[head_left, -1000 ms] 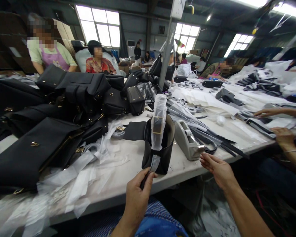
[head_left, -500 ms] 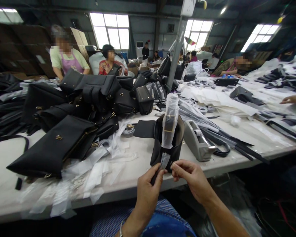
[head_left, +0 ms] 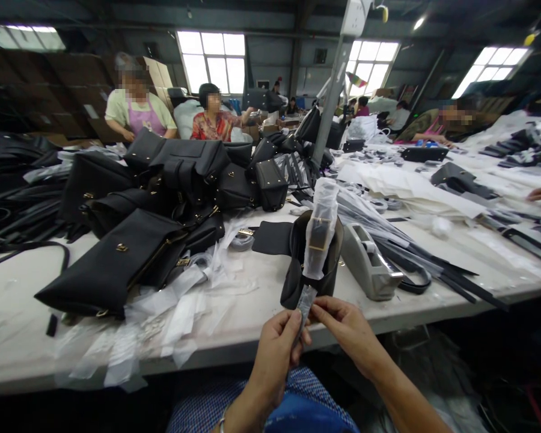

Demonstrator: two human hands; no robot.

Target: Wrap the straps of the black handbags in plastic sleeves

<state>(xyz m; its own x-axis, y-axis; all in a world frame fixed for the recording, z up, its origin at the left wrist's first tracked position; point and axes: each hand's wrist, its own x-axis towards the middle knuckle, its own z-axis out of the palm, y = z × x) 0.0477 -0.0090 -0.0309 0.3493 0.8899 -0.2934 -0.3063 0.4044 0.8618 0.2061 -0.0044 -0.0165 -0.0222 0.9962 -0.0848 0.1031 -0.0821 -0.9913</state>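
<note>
A dark strap (head_left: pixel 305 305) partly covered in clear plastic runs down from a small black bag (head_left: pixel 293 282) at the table's front edge. My left hand (head_left: pixel 282 340) is closed round this strap, thumb on top. The fingers of my right hand (head_left: pixel 342 319) are pinched together at the strap's right side; what lies between them is too small to make out. Above the strap, a buckled piece wrapped in white film (head_left: pixel 320 231) stands up out of the bag's opening. The bag's black flap (head_left: pixel 273 238) lies out to the left.
Right of the bag stands a grey tape dispenser (head_left: pixel 373 264), with plastic-wrapped straps (head_left: pixel 401 234) behind it. Black bags (head_left: pixel 112 258) are heaped at the left, beside loose plastic film (head_left: pixel 175 307). A metal post (head_left: pixel 331 102) rises behind. Several people work across the table.
The view has shifted, so the scene sits further right. My right fingers have come against the strap. Across the table, a person in red now holds up a black bag.
</note>
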